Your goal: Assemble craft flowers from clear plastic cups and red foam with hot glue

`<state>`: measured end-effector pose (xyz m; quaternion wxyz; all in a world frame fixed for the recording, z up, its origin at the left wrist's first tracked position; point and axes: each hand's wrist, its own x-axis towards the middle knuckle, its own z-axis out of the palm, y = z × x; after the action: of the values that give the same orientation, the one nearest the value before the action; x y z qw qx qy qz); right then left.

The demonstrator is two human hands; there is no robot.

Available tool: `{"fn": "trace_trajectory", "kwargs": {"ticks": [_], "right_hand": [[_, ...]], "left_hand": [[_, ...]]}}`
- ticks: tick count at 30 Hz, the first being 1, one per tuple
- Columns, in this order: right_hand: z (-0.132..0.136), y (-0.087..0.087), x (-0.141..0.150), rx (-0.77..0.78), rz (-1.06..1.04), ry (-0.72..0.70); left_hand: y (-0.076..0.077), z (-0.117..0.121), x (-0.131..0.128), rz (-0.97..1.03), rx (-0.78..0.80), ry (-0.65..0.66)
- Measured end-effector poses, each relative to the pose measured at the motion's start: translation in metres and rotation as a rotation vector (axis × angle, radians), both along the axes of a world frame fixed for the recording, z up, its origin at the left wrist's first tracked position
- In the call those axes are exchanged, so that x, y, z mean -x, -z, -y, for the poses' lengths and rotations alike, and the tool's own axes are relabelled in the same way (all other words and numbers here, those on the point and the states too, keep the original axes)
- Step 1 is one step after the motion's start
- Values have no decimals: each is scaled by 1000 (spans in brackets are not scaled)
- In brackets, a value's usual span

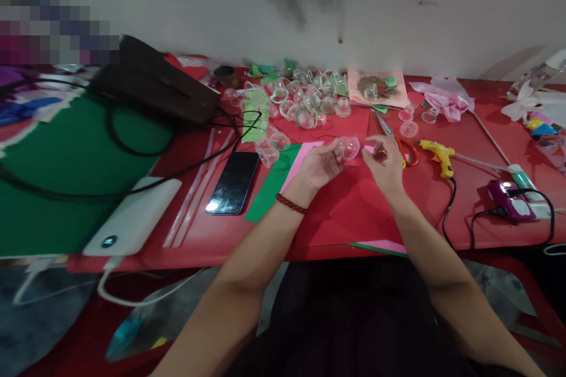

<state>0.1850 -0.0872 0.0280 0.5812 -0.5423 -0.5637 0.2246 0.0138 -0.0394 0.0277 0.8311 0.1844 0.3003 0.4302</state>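
Observation:
My left hand (322,164) pinches a small clear plastic dome (350,148) above the red paper sheet (349,206). A red bead bracelet (290,204) circles that wrist. My right hand (384,160) is closed right beside the dome, fingers pinched together at its right side; a small pink bit shows between the hands, but what the right fingers grip is too small to name. Both hands hover over the middle of the red table (469,212).
Many clear domes (305,103) pile up at the back. Orange-handled scissors (400,141), a yellow glue gun (437,156), a black phone (233,182), a white power bank (132,215), green paper (272,182), a dark bag (154,82) and cables lie around.

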Motion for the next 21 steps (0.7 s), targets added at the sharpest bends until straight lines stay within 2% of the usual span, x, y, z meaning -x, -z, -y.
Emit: {"fn": "trace_trajectory", "kwargs": {"ticks": [2, 5, 8, 11, 16, 21], "right_hand": [[2, -2, 0, -6, 75, -26], [2, 1, 2, 23, 25, -45], [0, 5, 4, 55, -33, -30], [-1, 6, 1, 37, -2, -27], [1, 5, -6, -99, 248, 70], [3, 12, -5, -164, 495, 80]], "left_hand": [[1, 1, 1, -9, -62, -45], [4, 1, 1, -24, -115, -94], [7, 1, 2, -29, -147, -95], [5, 3, 3, -29, -178, -82], [0, 9, 0, -55, -228, -110], [3, 10, -4, -17, -156, -96]]}}
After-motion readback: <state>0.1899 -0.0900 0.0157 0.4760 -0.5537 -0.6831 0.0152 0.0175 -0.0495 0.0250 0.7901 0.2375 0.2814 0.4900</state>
